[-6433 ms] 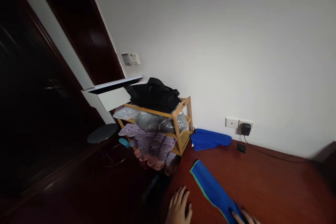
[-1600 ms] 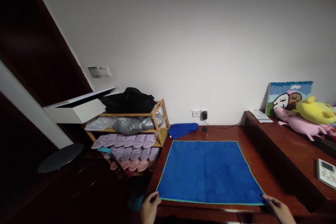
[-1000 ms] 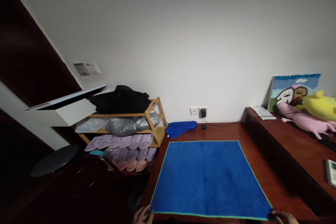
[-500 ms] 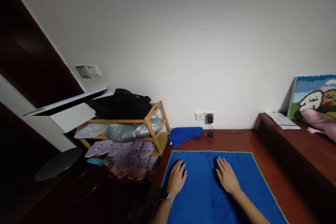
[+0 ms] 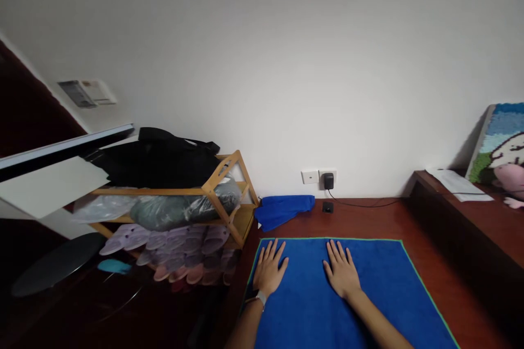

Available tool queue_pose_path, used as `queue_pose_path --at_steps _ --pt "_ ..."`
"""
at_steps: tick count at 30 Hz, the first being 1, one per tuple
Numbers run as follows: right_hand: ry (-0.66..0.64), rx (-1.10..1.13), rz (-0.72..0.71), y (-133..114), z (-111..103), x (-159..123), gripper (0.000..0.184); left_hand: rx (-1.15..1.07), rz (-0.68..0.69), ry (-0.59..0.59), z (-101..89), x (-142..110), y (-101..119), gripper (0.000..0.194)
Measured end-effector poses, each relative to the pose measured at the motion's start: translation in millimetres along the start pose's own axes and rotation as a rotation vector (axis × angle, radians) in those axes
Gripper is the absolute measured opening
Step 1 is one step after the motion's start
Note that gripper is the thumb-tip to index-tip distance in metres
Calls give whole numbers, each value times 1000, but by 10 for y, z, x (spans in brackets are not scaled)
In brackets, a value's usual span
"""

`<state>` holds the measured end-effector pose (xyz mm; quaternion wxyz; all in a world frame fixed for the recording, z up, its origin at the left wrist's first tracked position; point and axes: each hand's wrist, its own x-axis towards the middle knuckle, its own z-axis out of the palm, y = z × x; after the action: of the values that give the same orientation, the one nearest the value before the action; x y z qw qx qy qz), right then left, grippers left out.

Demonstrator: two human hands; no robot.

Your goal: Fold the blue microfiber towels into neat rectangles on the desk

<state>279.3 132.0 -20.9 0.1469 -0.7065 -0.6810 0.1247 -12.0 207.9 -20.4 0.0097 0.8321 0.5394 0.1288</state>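
A blue cloth with a green edge (image 5: pixel 305 294) lies spread on the reddish-brown wooden table (image 5: pixel 368 223). My left hand (image 5: pixel 270 270) rests flat on its left part, fingers spread, with a watch (image 5: pixel 256 298) on the wrist. My right hand (image 5: pixel 341 272) lies palm down near the middle of the cloth, fingers apart. Neither hand holds anything. Behind the cloth, against the wall, is a crumpled blue cloth (image 5: pixel 282 210). The near part of the spread cloth runs out of view at the bottom.
A wooden rack (image 5: pixel 221 185) at left bears a black bag (image 5: pixel 159 158), plastic-wrapped bundles and several slippers (image 5: pixel 180 240). A plug (image 5: pixel 328 180) with a cable sits in the wall socket. On the raised ledge at right are papers (image 5: pixel 458 184) and a pink plush toy (image 5: pixel 511 179).
The view has come closer to the table. Both hands have shifted toward the far edge of the cloth, the right one also leftward; both stay flat on it.
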Motion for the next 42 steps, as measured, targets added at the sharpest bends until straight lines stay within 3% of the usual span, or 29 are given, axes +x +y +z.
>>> queue_pose_path --at_steps 3,5,7,13,16,21,26,28,31,34,36,37,39,42 --pt "-14 -3 4 9 -40 69 72 -1 -3 0 -13 17 14 57" --pt "-13 -29 33 179 -93 71 72 -3 -10 -12 -21 28 15 57" --pt "8 -76 81 523 -175 16 70 -5 -15 -22 -26 38 13 57" --pt "77 -171 205 1919 -517 -303 71 -11 -19 -11 -12 59 -7 56" --pt "95 -154 158 2216 -598 -375 72 -7 -11 -16 25 65 -19 57" --pt "93 -180 167 2154 -599 -369 72 35 -24 -44 57 85 -54 57" --pt "101 -167 168 2111 -618 -359 71 117 -26 -157 -171 201 52 58" --pt "102 -160 174 2114 -621 -356 70 138 37 -87 -234 275 317 54" --pt "94 -163 186 2109 -623 -348 71 88 145 14 -124 361 1025 51" --pt "84 -159 191 2093 -633 -347 71 -14 277 -63 167 393 1818 53" --pt "81 -164 190 2089 -636 -351 72 -65 289 -96 339 398 2154 55" --pt "82 -170 188 2090 -634 -354 72 -78 282 -106 394 398 2222 56" --pt "90 -179 187 2103 -621 -357 72 -74 241 -121 426 388 2135 56" --pt "110 -179 179 2137 -592 -355 72 -3 116 -129 324 313 1532 55"
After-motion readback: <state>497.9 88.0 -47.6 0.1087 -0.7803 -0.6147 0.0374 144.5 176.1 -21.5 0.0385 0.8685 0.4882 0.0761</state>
